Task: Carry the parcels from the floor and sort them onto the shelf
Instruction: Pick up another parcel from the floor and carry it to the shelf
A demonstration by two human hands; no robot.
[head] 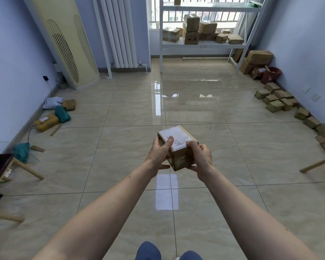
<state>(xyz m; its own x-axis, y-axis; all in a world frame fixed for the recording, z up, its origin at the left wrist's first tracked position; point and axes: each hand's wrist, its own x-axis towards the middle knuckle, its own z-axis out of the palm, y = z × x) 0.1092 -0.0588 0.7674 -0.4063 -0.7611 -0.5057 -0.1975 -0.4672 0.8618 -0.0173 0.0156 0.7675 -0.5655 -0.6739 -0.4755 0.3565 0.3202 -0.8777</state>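
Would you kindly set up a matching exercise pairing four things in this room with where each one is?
Things:
1. labelled box
2. red bucket
3. green bag
4. stacked cartons

Places:
A. on the white shelf
B. floor by the left wall
C. between the left hand and right hand
D. floor by the right wall

Pairs: 1-C, 2-D, 3-B, 4-A

Cream floor air conditioner [68, 47] beside white radiator [120, 32]; red bucket [271, 75] by right wall.
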